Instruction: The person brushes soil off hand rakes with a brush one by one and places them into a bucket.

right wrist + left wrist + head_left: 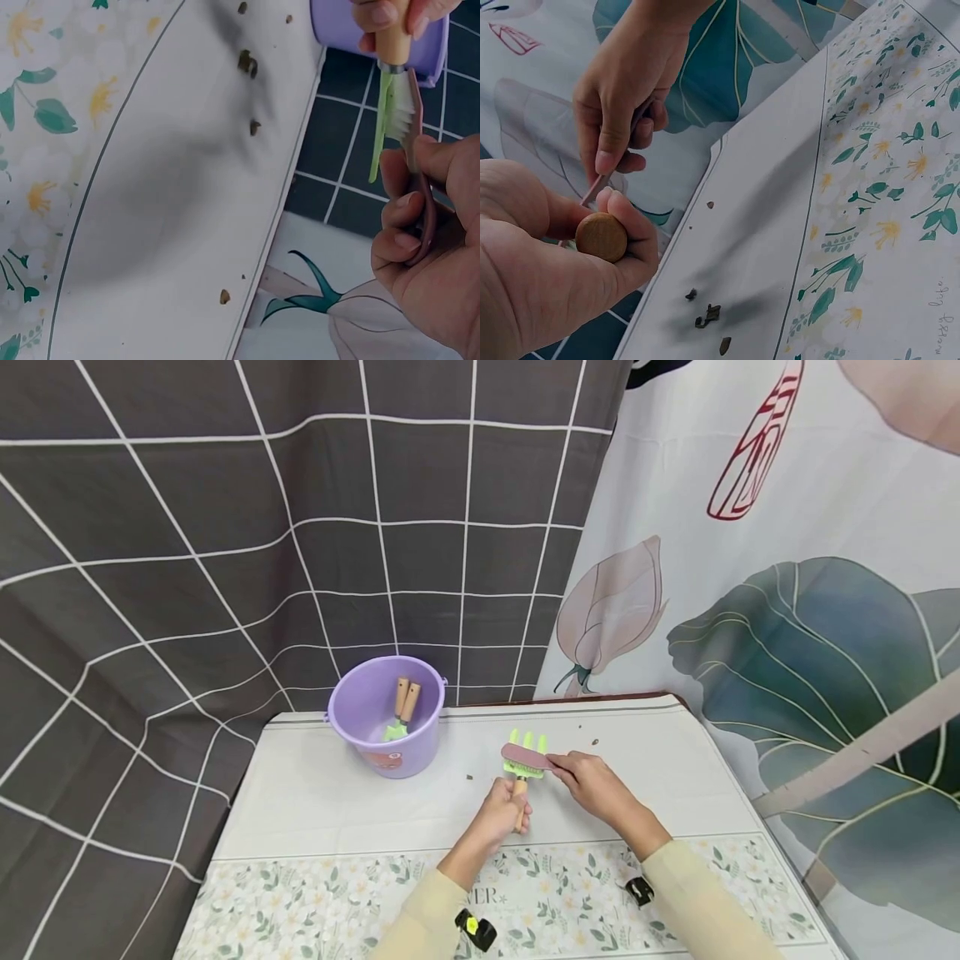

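My left hand (504,806) grips the wooden handle of a small light-green hand rake (542,744), tines pointing away from me above the table. In the left wrist view the round handle end (601,237) shows between thumb and fingers. My right hand (596,785) holds a dusky-pink brush (525,755) by its handle, laid across the base of the tines. Seen from the right wrist, the brush's pale bristles (402,112) face the green metal (381,127) and appear to touch it.
A purple bucket (423,758) stands at the table's back left, two wooden-handled green tools (409,703) leaning inside. Dark crumbs (712,313) lie scattered on the white tablecloth (322,793). A dark gridded curtain (420,560) hangs behind, and a pale pole (855,743) slants at the right.
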The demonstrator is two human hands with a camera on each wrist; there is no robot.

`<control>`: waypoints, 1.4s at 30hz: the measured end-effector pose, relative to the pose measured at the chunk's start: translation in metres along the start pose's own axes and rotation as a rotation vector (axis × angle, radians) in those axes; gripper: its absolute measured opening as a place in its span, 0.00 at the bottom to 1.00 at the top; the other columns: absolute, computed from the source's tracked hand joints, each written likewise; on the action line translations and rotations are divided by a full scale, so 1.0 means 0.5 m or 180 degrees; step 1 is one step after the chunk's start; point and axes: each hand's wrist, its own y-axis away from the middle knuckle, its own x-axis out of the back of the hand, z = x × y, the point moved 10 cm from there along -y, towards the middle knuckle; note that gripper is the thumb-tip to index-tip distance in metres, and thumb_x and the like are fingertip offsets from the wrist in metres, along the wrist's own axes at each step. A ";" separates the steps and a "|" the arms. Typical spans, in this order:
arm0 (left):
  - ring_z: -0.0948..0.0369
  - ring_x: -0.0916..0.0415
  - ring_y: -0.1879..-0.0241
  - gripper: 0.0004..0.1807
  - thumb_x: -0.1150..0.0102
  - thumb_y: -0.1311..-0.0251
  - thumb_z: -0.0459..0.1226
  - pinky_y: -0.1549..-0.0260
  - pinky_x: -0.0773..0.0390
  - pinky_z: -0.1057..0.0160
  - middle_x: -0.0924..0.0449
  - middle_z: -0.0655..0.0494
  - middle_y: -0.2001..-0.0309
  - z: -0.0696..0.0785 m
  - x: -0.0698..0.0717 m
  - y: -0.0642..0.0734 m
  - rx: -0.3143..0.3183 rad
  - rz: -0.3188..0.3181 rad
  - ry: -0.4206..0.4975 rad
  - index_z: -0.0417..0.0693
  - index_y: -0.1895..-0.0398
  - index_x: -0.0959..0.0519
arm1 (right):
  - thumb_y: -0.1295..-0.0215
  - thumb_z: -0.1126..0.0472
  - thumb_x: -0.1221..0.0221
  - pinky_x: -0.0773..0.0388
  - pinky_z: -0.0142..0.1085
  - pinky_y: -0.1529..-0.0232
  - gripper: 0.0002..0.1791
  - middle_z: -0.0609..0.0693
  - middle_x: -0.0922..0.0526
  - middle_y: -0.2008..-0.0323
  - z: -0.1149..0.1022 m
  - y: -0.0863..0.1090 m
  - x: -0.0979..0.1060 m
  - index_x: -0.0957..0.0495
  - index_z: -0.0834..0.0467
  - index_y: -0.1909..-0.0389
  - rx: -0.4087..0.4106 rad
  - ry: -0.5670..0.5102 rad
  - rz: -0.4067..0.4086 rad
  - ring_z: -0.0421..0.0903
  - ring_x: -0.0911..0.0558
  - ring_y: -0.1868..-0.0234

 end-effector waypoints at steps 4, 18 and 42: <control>0.62 0.29 0.73 0.09 0.59 0.20 0.32 0.75 0.23 0.70 0.28 0.52 0.65 0.001 -0.002 0.003 0.0011 0.0025 -0.0031 0.36 0.44 0.38 | 0.25 0.61 0.39 0.25 0.32 0.72 0.16 0.49 0.15 0.68 0.008 -0.004 0.000 0.17 0.59 0.40 -0.0036 0.0119 0.0050 0.37 0.25 0.72; 0.61 0.30 0.73 0.10 0.59 0.21 0.31 0.76 0.23 0.69 0.28 0.52 0.66 0.005 -0.009 0.005 0.0019 0.0003 0.0014 0.35 0.44 0.38 | 0.24 0.60 0.40 0.15 0.47 0.61 0.17 0.54 0.14 0.62 0.027 -0.029 0.025 0.18 0.60 0.40 -0.0174 0.0429 0.0365 0.50 0.14 0.63; 0.62 0.29 0.73 0.12 0.58 0.21 0.32 0.76 0.22 0.71 0.27 0.51 0.65 0.008 0.012 0.001 0.0025 0.0066 0.0116 0.34 0.42 0.38 | 0.27 0.61 0.37 0.25 0.31 0.71 0.17 0.46 0.15 0.64 0.003 0.035 0.015 0.16 0.56 0.40 0.0130 0.0188 0.0301 0.35 0.25 0.70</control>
